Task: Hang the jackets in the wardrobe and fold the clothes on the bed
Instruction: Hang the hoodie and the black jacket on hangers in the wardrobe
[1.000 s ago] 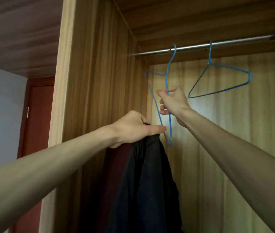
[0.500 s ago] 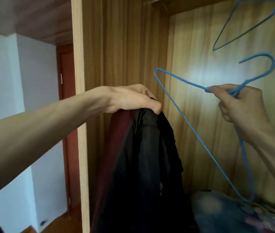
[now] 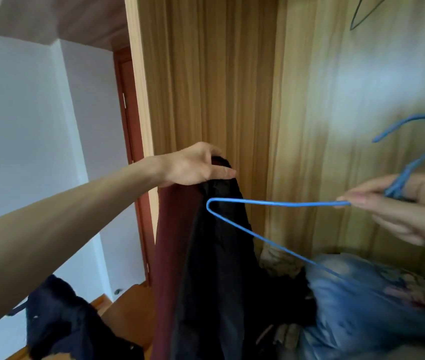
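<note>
Left hand, at 9 o'clock of centre, is gripping the black jacket with dark red lining by its top, fingers curled over the fabric, letting it hang clear before the light wooden wardrobe. Right hand, at 3 o'clock, is pinching the blue wire hanger at its neck, one shoulder pointing toward the jacket, likely for threading. Blurred clothes heap is lying at 5 o'clock, crowding the wardrobe floor; a second hanger is hanging at 1 o'clock.
</note>
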Tool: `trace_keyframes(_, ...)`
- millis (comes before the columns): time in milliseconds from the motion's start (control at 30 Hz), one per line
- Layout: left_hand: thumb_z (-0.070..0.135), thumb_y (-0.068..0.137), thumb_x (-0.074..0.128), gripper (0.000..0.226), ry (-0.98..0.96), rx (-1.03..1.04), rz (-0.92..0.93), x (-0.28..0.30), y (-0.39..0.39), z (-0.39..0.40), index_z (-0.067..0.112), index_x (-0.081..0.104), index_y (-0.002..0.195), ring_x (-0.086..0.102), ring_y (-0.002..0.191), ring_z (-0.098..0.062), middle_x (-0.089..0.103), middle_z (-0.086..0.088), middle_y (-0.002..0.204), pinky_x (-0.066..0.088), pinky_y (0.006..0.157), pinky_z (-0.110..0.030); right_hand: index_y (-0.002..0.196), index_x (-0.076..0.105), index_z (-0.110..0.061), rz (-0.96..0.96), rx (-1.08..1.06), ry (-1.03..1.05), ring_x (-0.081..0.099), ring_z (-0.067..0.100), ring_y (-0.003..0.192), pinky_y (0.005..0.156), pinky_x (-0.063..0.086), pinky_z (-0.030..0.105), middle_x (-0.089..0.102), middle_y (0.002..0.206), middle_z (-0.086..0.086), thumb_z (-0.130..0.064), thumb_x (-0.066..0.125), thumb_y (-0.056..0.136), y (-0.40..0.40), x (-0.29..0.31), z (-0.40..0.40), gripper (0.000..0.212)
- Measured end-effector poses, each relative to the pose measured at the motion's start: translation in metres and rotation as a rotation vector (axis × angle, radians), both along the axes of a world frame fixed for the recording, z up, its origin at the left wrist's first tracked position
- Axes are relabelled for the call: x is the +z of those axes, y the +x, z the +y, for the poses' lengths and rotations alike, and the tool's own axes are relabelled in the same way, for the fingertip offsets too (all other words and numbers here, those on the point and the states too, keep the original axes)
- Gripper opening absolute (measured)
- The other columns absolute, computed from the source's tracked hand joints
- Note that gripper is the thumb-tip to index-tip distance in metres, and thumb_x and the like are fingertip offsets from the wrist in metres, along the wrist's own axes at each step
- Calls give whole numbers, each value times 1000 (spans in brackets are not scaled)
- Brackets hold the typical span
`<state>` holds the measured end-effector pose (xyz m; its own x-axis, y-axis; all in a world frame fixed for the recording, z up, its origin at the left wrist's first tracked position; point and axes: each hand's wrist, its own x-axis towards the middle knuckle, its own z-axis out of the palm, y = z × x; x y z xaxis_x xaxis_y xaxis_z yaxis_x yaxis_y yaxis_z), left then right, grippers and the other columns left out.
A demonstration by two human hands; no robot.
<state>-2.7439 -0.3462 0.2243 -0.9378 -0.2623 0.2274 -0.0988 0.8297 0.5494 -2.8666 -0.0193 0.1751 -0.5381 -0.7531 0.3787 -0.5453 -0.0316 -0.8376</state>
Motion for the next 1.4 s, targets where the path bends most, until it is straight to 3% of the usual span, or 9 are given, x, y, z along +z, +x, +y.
trace_keyframes(167,56,93,70,68,-76,75,46,-5,8,11,0,62,131,54,137,-20,64,-6,142,41,118,-42,93,81,-15,55,-49,51,20,13,40,38,18,17,26,47,3,-21,66,95,13,-21,-25,17)
trace_keyframes(333,62,98,60,45,-445,216,136,-19,14,38,17,61,105,66,79,-19,67,4,76,53,72,-38,84,80,-18,201,-163,-2,30,6,42,45,25,18,35,44,-7,-17,67,99,39,-43,-75,20)
trace_keyframes(633,49,102,57,37,-771,388,347,-78,48,77,18,40,92,64,72,-28,52,5,80,40,55,-35,84,77,-20,104,-363,-307,53,7,57,60,42,28,65,63,0,-16,64,100,92,-91,-127,21)
trace_keyframes(767,40,90,73,45,-834,339,435,-103,76,86,17,35,83,42,44,-20,45,4,66,12,45,-21,94,78,-23,41,-354,-382,71,9,79,74,54,29,77,84,-9,-18,61,103,114,-108,-121,20)
trace_keyframes(867,43,95,65,29,-830,252,443,-126,100,86,18,50,91,56,56,-16,55,5,77,30,39,-27,97,78,-26,78,-417,-429,72,4,87,77,53,21,77,92,-20,-16,63,102,124,-128,-115,19)
trace_keyframes(1033,41,104,46,29,-726,12,451,-123,147,65,21,67,109,57,100,-16,58,11,112,54,69,-37,101,80,-23,195,-434,-495,69,-6,80,72,44,6,76,94,-22,-14,64,101,132,-147,-106,19)
trace_keyframes(1167,58,93,61,59,-892,-52,290,-116,151,36,13,57,130,53,128,-23,58,1,133,38,117,-46,103,77,-29,226,-366,-520,68,14,66,60,48,25,76,87,-9,-23,61,103,140,-139,-112,18)
trace_keyframes(1233,56,94,58,62,-944,-64,253,-115,144,24,13,53,137,55,123,-22,60,2,128,38,115,-39,104,76,-33,238,-321,-508,66,31,64,60,48,39,74,81,2,-26,59,104,145,-136,-118,18)
trace_keyframes(1400,47,96,65,37,-982,5,332,-114,140,6,21,70,123,51,109,-28,58,-4,117,43,92,-45,102,80,-19,222,-247,-457,56,20,54,54,43,37,73,84,-20,-12,63,102,146,-144,-128,18)
